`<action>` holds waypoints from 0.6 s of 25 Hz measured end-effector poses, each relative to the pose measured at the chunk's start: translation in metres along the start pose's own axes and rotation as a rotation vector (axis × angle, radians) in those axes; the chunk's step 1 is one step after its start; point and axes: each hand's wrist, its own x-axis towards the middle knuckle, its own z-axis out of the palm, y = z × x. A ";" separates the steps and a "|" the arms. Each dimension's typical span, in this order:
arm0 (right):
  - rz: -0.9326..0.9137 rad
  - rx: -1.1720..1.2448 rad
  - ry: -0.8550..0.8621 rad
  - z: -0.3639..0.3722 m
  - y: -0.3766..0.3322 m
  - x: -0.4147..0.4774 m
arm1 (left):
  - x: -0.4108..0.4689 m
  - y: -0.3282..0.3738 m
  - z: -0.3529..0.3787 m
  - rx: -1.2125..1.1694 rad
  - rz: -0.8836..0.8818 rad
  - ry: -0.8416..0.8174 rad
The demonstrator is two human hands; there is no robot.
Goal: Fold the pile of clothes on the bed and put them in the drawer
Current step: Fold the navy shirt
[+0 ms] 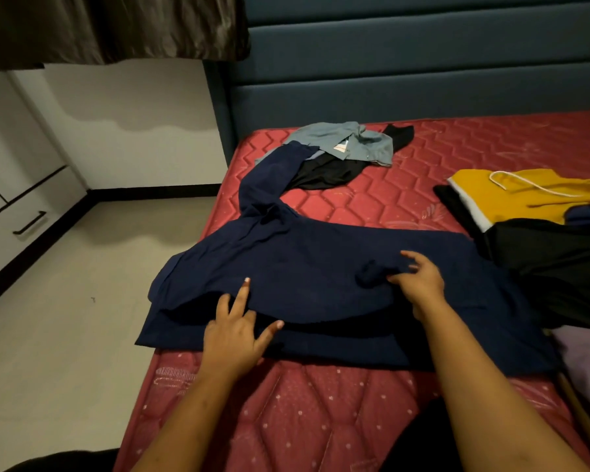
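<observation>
A navy blue garment (307, 264) lies spread across the near part of the red mattress (355, 206), one long part trailing back toward the pile. My left hand (235, 332) rests flat on its near edge with fingers straight and spread. My right hand (419, 277) pinches a bunched fold of the navy cloth near its middle right. A pile of a grey-blue shirt (348, 141) and a black garment (324, 172) sits farther back.
Folded yellow clothing (525, 195) with a white cord and dark pieces (552, 264) lie at the right. A blue padded headboard (423, 69) stands behind. White drawers with a black handle (29, 223) are at the left across the pale floor (82, 301). A lilac cloth (586, 362) shows at the right edge.
</observation>
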 end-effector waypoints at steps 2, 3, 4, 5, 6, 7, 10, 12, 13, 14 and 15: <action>-0.083 0.007 0.234 -0.023 -0.015 -0.002 | 0.001 0.007 -0.004 0.007 -0.022 -0.060; -0.107 -0.071 0.331 -0.041 -0.021 -0.005 | -0.003 0.011 -0.004 0.002 -0.001 -0.009; -0.109 -0.176 0.387 -0.061 -0.024 -0.010 | -0.012 0.014 -0.002 -0.003 0.019 0.050; -0.072 -0.290 0.386 -0.081 -0.023 -0.014 | -0.025 0.017 0.004 -0.005 0.028 0.064; 0.010 -0.404 0.334 -0.098 -0.019 -0.017 | -0.039 0.019 0.010 0.005 0.033 0.036; 0.134 -0.512 0.235 -0.110 -0.012 -0.019 | -0.052 0.019 0.017 0.024 0.036 -0.011; 0.431 -0.738 -0.028 -0.116 0.009 -0.023 | -0.071 0.025 0.019 0.101 -0.044 -0.206; 0.435 -0.836 -0.025 -0.109 0.010 -0.021 | -0.072 0.033 0.010 0.126 -0.074 -0.234; 0.419 -0.884 -0.017 -0.106 0.010 -0.021 | -0.071 0.039 0.005 0.160 -0.101 -0.227; 0.397 -0.928 -0.024 -0.104 0.011 -0.021 | -0.070 0.047 -0.002 0.181 -0.141 -0.230; 0.378 -0.956 -0.053 -0.103 0.011 -0.020 | -0.070 0.055 -0.006 0.174 -0.160 -0.220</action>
